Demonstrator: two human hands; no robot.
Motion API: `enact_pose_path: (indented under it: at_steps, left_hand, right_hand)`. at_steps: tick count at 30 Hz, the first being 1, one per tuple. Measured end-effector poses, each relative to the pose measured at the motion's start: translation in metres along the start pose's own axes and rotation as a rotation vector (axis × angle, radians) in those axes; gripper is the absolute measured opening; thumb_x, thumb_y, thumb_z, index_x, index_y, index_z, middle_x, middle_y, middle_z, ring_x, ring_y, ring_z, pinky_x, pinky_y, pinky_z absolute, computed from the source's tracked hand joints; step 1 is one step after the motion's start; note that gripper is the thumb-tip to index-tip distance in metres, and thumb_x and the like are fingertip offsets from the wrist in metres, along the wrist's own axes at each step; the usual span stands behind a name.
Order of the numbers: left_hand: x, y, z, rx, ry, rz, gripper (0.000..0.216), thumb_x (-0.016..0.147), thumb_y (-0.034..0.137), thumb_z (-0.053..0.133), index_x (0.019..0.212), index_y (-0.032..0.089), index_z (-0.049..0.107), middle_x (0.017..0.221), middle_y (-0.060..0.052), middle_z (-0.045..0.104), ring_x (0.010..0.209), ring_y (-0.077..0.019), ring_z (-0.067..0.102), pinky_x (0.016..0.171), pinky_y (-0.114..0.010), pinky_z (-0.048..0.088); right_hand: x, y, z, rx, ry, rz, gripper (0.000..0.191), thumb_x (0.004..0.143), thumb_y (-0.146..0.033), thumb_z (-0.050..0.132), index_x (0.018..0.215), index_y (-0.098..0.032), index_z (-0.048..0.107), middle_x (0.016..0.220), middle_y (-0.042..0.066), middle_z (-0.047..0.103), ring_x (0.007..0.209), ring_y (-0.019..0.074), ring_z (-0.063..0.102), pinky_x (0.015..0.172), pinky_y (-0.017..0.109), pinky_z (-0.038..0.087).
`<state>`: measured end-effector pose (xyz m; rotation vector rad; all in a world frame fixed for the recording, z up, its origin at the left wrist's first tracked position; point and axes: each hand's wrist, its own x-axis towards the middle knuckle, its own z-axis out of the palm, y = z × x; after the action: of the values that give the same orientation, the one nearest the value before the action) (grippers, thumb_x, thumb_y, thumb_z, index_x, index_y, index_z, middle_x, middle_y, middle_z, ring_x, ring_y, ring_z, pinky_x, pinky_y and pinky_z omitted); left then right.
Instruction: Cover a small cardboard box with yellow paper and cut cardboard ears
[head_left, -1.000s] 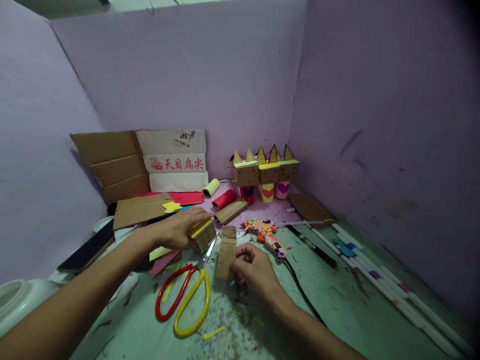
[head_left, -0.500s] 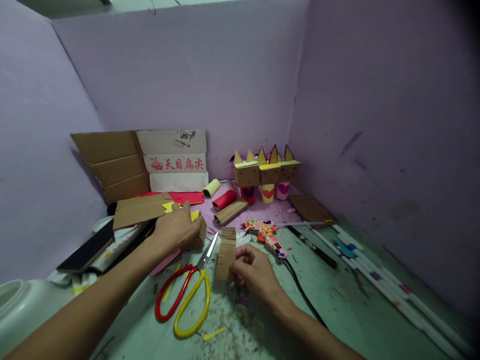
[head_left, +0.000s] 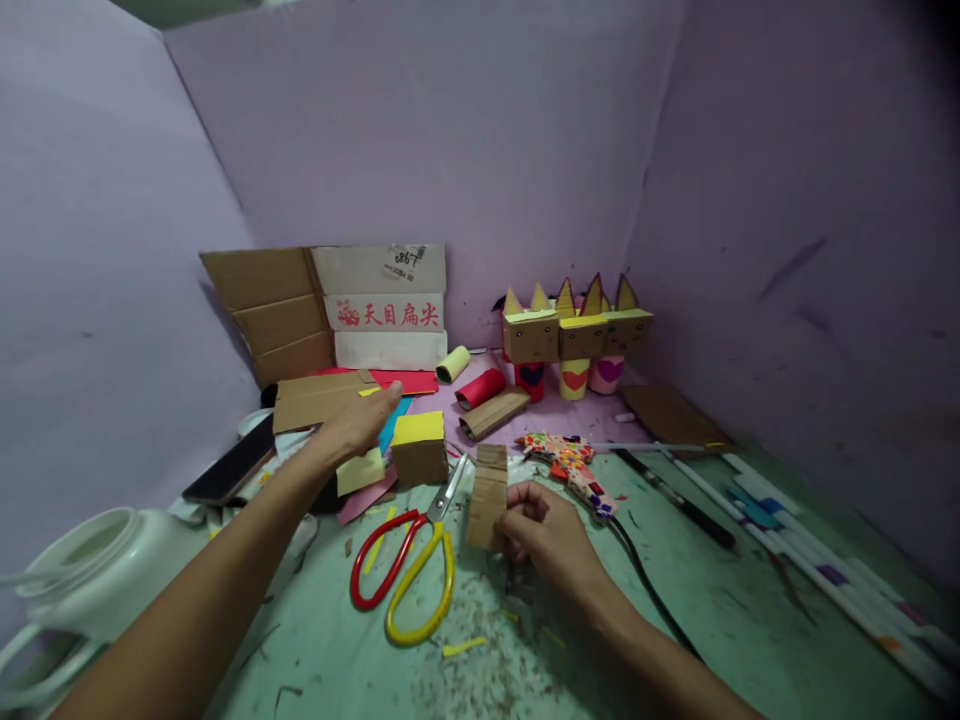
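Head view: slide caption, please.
Right hand holds a cardboard strip beside scissors; left hand is at the paper and cardboard pile.

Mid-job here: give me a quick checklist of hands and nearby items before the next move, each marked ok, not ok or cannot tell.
1. Cardboard strip secured: ok, the right hand pinches its right edge.
2. Left hand free of any load: cannot tell, its fingertips are hidden from view.
3. Yellow-topped box standing free: ok, it sits upright with neither hand on it.
4. Scissors clear of the working spot: not ok, their points lie between the box and the strip.
5. Glue gun cool: cannot tell, it lies in neither hand.
6. Scraps cleared: not ok, a yellow scrap lies near the scissors.
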<state>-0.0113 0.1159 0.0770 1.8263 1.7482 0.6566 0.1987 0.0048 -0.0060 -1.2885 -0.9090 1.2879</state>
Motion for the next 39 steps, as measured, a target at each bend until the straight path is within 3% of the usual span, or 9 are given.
enact_pose_path:
  at_steps: [3, 6, 8, 21, 24, 27, 31, 34, 39]
  left_hand:
    - [-0.008, -0.007, -0.004, 0.021, -0.086, 0.072, 0.070, 0.070, 0.058, 0.056, 0.127, 0.019, 0.049, 0.127, -0.013, 0.054, 0.093, -0.0291, 0.061, 0.073, -0.035, 0.048]
    - [-0.015, -0.012, 0.003, 0.114, -0.169, 0.253, 0.078, 0.059, 0.040, 0.070, 0.130, 0.018, 0.045, 0.137, -0.011, 0.045, 0.118, -0.0303, 0.047, 0.098, -0.038, 0.035]
    - [-0.017, -0.015, 0.011, 0.160, -0.183, 0.303, 0.078, 0.059, 0.033, 0.069, 0.131, 0.014, 0.044, 0.138, -0.013, 0.042, 0.124, -0.0305, 0.040, 0.104, -0.040, 0.028]
    - [-0.014, -0.017, 0.031, 0.168, -0.108, 0.324, 0.068, 0.061, 0.032, 0.067, 0.125, 0.014, 0.049, 0.125, -0.012, 0.053, 0.112, -0.0301, 0.050, 0.098, -0.041, 0.035]
    - [-0.015, -0.024, 0.032, 0.197, -0.120, 0.342, 0.077, 0.064, 0.039, 0.066, 0.132, 0.015, 0.040, 0.137, -0.015, 0.041, 0.122, -0.0315, 0.041, 0.100, -0.043, 0.032]
    - [-0.024, -0.022, 0.026, 0.229, -0.016, 0.347, 0.086, 0.065, 0.046, 0.065, 0.138, 0.015, 0.029, 0.145, -0.018, 0.027, 0.130, -0.0330, 0.028, 0.102, -0.044, 0.028]
    - [-0.056, -0.004, 0.023, 0.051, 0.224, 0.199, 0.068, 0.068, 0.046, 0.060, 0.127, 0.017, 0.043, 0.122, -0.014, 0.053, 0.099, -0.0276, 0.057, 0.082, -0.038, 0.045]
    - [-0.088, 0.007, 0.041, -0.345, 0.127, -0.025, 0.052, 0.064, 0.047, 0.063, 0.104, 0.015, 0.059, 0.075, -0.005, 0.065, 0.058, -0.0168, 0.058, 0.051, -0.026, 0.044]
    - [-0.117, 0.006, 0.083, -0.680, -0.188, -0.195, 0.040, 0.059, 0.051, 0.066, 0.073, 0.013, 0.061, 0.035, 0.006, 0.043, 0.030, -0.0061, 0.032, 0.033, -0.018, 0.022]
  right_hand:
    - [-0.001, -0.001, 0.001, -0.011, 0.010, 0.007, 0.011, 0.048, -0.014, 0.053, 0.058, -0.018, 0.052, 0.037, -0.007, 0.048, 0.032, 0.0069, 0.039, 0.035, 0.019, 0.030]
    - [-0.002, -0.003, 0.001, -0.015, 0.004, 0.022, 0.012, 0.047, -0.015, 0.053, 0.058, -0.018, 0.052, 0.035, -0.008, 0.046, 0.031, 0.0074, 0.038, 0.034, 0.019, 0.030]
    - [-0.002, -0.004, 0.001, -0.015, -0.003, 0.027, 0.011, 0.047, -0.016, 0.053, 0.058, -0.018, 0.052, 0.034, -0.008, 0.047, 0.030, 0.0072, 0.038, 0.034, 0.019, 0.030]
    - [0.000, -0.001, 0.002, 0.030, -0.003, 0.032, 0.013, 0.046, -0.016, 0.052, 0.060, -0.017, 0.051, 0.036, -0.008, 0.048, 0.031, 0.0062, 0.039, 0.034, 0.018, 0.029]
    - [0.000, -0.001, 0.002, 0.039, -0.006, 0.020, 0.012, 0.047, -0.015, 0.052, 0.059, -0.018, 0.050, 0.036, -0.008, 0.048, 0.031, 0.0056, 0.038, 0.034, 0.018, 0.029]
    - [0.000, -0.002, 0.002, 0.042, -0.006, 0.018, 0.012, 0.047, -0.014, 0.051, 0.059, -0.017, 0.051, 0.036, -0.008, 0.048, 0.031, 0.0052, 0.038, 0.034, 0.017, 0.029]
    - [-0.003, -0.006, 0.003, 0.092, -0.047, 0.026, 0.012, 0.047, -0.016, 0.053, 0.058, -0.018, 0.051, 0.034, -0.009, 0.046, 0.030, 0.0054, 0.038, 0.034, 0.017, 0.029]
    - [-0.006, -0.009, 0.003, 0.134, -0.108, 0.045, 0.014, 0.046, -0.018, 0.055, 0.060, -0.017, 0.052, 0.035, -0.009, 0.046, 0.029, 0.0052, 0.037, 0.034, 0.017, 0.029]
    - [-0.008, -0.011, 0.002, 0.143, -0.164, 0.046, 0.017, 0.047, -0.019, 0.056, 0.063, -0.016, 0.053, 0.039, -0.007, 0.051, 0.033, 0.0063, 0.041, 0.036, 0.018, 0.031]
